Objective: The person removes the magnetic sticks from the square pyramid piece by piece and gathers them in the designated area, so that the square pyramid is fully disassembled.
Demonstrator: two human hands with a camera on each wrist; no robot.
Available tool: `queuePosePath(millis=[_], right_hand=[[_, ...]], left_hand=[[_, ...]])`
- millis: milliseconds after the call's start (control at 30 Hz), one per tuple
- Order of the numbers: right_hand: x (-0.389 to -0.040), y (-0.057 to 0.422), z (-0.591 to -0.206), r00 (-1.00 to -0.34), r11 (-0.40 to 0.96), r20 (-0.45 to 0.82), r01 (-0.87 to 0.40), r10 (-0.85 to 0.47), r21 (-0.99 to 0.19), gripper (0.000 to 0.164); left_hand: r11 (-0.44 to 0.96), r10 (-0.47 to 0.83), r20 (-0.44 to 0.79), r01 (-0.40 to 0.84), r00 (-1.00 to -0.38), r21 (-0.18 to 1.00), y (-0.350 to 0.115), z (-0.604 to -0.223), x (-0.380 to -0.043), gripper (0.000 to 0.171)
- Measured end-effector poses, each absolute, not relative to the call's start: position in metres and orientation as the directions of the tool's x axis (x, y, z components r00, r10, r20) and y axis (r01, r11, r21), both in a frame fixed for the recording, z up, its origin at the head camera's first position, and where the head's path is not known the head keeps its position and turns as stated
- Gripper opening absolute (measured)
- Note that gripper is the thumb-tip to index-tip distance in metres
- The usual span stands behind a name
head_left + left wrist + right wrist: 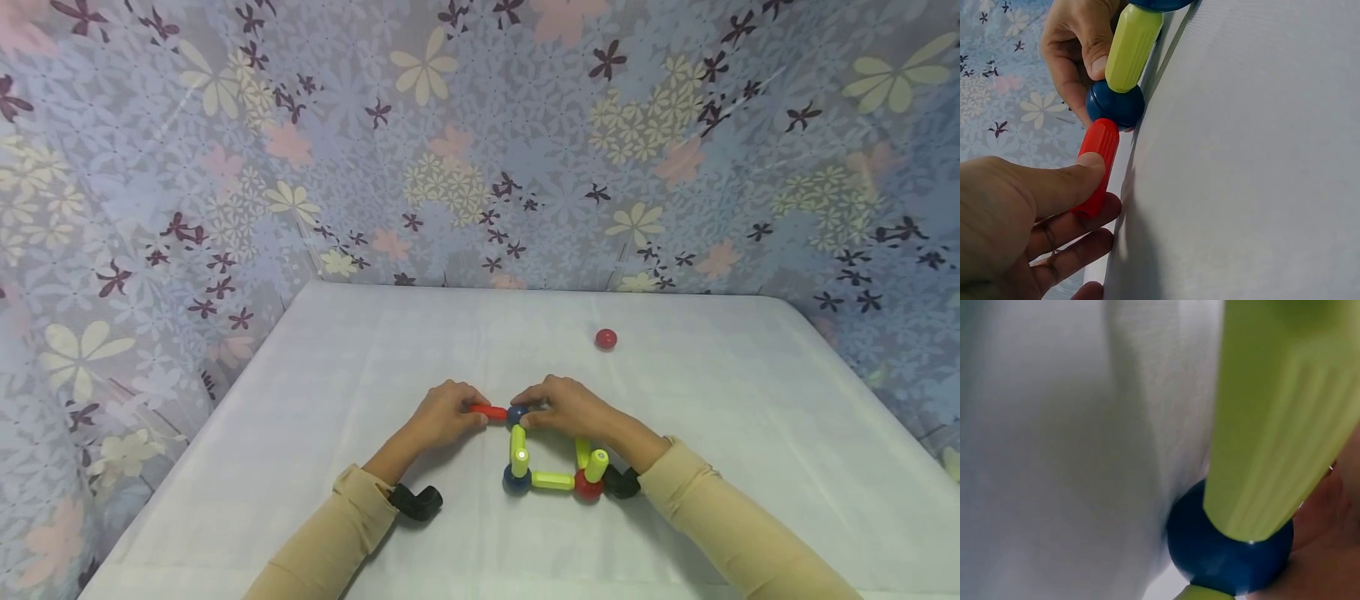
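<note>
The grip of my left hand (450, 412) is clamped on the red rod (489, 412), with the thumb on one side and fingers on the other. At three o'clock, the rod's end touches the far blue ball (516, 416). My right hand (566, 407) pinches this ball between thumb and fingers, so this grip is also closed around something.

From the far blue ball, a green side rod (517, 437) goes toward six o'clock, to the near blue ball (517, 479). On the near blue ball stands a green upright rod (521, 462). From there, a green front rod (552, 481) goes at three o'clock to the red ball (588, 485), which carries one more upright, the right upright (597, 465). Behind it, the back rod (582, 452) is partly hidden under my right hand.

The loose red ball (606, 339) lies alone on the white worktop (420, 333), well apart, near two o'clock from my grips. At twelve o'clock, beyond the worktop, hangs the flowered cloth (480, 150).
</note>
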State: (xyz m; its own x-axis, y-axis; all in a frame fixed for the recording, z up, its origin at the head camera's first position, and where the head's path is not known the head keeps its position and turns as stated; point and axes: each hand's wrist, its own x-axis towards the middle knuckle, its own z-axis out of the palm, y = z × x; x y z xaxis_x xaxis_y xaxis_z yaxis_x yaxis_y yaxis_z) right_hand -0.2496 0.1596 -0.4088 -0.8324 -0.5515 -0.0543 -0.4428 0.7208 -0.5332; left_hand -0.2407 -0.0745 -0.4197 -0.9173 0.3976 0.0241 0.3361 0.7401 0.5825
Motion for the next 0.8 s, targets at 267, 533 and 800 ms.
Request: queuePosePath(millis=[267,533,800], right_hand=[[-0.251,0.164,-0.409,-0.823,0.716,-0.046,-0.463,-0.566,-0.523,0.035],[-0.253,0.168,-0.410,-0.827,0.720,-0.050,-0.456,-0.560,-0.523,0.035],[-0.251,0.165,-0.411,-0.839,0.721,-0.083,-0.406,-0.537,-0.561,0.034]], left_hand=[[0.717,0.426,0.062,0.378,-0.903,0.586,-0.077,-0.421,-0.243,0.021],[0.677,0.336,0.081,0.301,-0.938,0.672,-0.087,-0.419,-0.257,0.020],[0.741,0.239,0.150,0.280,-0.959,0.610,-0.081,-0.429,-0.296,0.021]])
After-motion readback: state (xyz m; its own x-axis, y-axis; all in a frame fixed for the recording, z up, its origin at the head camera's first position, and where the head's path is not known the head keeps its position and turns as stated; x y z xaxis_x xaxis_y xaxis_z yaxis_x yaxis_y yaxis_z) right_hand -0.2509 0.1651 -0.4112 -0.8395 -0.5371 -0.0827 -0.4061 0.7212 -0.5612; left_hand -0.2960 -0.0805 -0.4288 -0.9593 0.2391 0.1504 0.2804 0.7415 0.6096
